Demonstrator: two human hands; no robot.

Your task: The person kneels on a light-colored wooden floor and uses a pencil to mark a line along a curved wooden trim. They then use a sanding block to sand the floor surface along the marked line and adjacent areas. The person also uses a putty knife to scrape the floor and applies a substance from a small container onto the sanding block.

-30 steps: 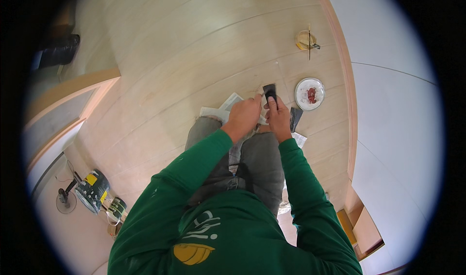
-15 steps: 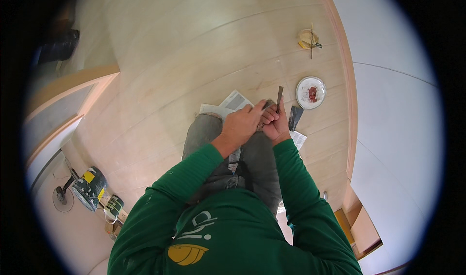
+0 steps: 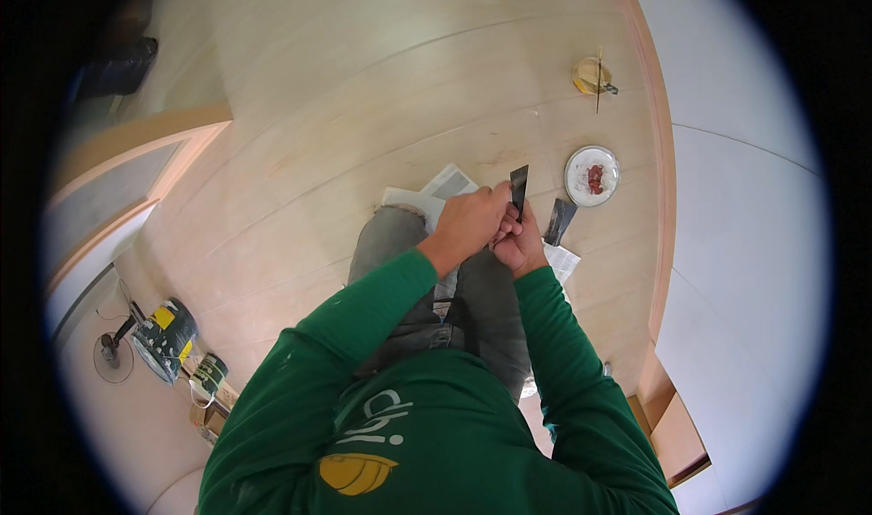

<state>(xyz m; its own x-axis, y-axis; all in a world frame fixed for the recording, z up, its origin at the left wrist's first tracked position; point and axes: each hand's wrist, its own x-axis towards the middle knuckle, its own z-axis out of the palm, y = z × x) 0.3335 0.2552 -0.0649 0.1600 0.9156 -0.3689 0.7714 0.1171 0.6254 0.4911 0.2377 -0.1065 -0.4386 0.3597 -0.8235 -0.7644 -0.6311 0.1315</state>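
Note:
My right hand (image 3: pixel 521 250) is closed, fingers curled, on a dark flat putty knife blade (image 3: pixel 519 191) that points up and away from me. Against the blade's left edge presses my left hand (image 3: pixel 470 224), also closed; whatever it grips is hidden behind its fingers. Both hands meet above my knees. Just right of them, a second dark, smeared scraper (image 3: pixel 559 222) lies partly over a newspaper sheet (image 3: pixel 560 262). Beyond it sits a round white dish (image 3: pixel 577 188) with reddish-brown lumps in it.
Farther off on the wooden floor stands a yellowish tub (image 3: pixel 589 74) with a thin stick across it. More newspaper (image 3: pixel 450 181) lies past my knees. A white panel wall (image 3: pixel 736 215) runs along the right. Paint-stained buckets (image 3: pixel 168 338) and a fan (image 3: pixel 113 351) are at left.
My left hand has moved slightly right against the putty knife, and the blade now shows its broad face. The dark blurred thing earlier at my left fingertips no longer shows separately. The view has shifted slightly.

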